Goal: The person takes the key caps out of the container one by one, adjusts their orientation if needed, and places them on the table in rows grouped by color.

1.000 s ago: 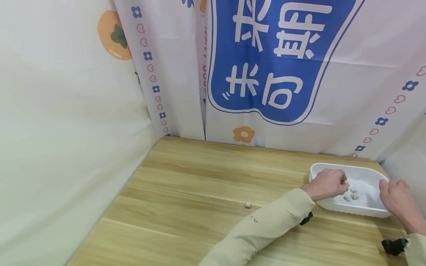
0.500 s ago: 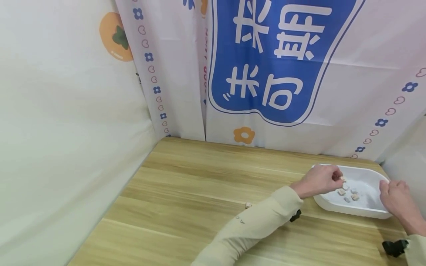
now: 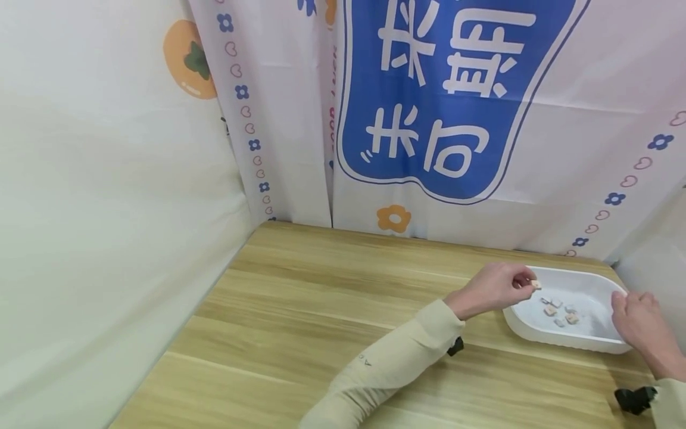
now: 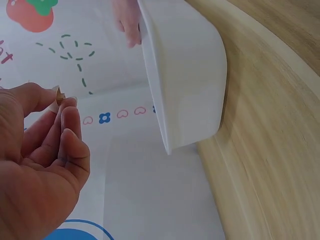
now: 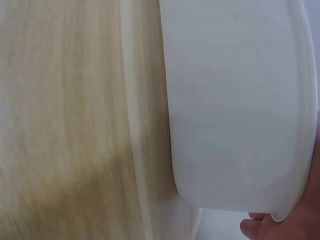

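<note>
My left hand (image 3: 495, 288) pinches a small beige block (image 3: 536, 285) between thumb and fingertips, above the left rim of a white plastic tray (image 3: 569, 341). In the left wrist view the block (image 4: 60, 96) shows at the fingertips, apart from the tray's outer wall (image 4: 192, 75). Several small beige and whitish pieces (image 3: 571, 319) lie scattered on the tray's floor. At the tray's right end, my right hand (image 3: 640, 317) grips the rim. The right wrist view catches only part of that hand (image 5: 295, 222), by the tray's corner.
Wood-grain table (image 3: 321, 286) extends to the left of the tray. A printed curtain (image 3: 289, 119) hangs along the back edge, and a pale cloth wall (image 3: 118, 208) borders the left side. My left sleeve (image 3: 391, 363) crosses the front of the table.
My left hand has moved leftward and up from inside the tray, carrying a block. The left forearm now covers the lone block seen earlier on the table. The right hand stays put.
</note>
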{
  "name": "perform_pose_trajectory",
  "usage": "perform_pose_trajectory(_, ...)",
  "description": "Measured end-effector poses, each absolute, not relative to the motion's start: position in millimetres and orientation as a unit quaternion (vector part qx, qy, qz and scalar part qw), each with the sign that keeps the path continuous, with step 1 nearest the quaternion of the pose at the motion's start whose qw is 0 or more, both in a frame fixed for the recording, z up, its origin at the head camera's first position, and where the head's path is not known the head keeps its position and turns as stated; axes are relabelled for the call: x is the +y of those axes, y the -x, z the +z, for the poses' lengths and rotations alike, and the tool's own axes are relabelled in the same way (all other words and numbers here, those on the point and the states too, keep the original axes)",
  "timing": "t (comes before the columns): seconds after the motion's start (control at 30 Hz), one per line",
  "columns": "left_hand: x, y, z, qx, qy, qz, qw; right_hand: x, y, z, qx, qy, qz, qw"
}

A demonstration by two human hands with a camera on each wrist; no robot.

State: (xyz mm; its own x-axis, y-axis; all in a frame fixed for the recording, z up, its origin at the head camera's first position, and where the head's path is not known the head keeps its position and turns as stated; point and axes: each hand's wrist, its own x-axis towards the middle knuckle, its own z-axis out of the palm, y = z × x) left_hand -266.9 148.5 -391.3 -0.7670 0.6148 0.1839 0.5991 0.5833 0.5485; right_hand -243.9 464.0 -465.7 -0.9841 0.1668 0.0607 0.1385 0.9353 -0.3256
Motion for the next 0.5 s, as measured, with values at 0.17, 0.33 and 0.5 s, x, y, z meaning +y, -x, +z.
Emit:
perform_pose_trajectory(0.17, 133.9, 266.0, -392.3, 0.885, -0.351, 0.306, 0.015, 465.5, 244.3, -466.8, -0.983, 0.075, 0.163, 0.044)
perform_pose_trajectory(0.33, 115.7, 266.6, -393.2, 0.876, -0.358, 0.323, 0.02, 466.7, 246.1, -468.3, -0.983, 0.075, 0.162, 0.045)
perform_pose_trajectory(0.5, 101.0, 265.8, -393.5, 0.871, -0.395, 0.294, 0.004, 466.5, 246.1, -468.9, -0.982, 0.082, 0.162, 0.04)
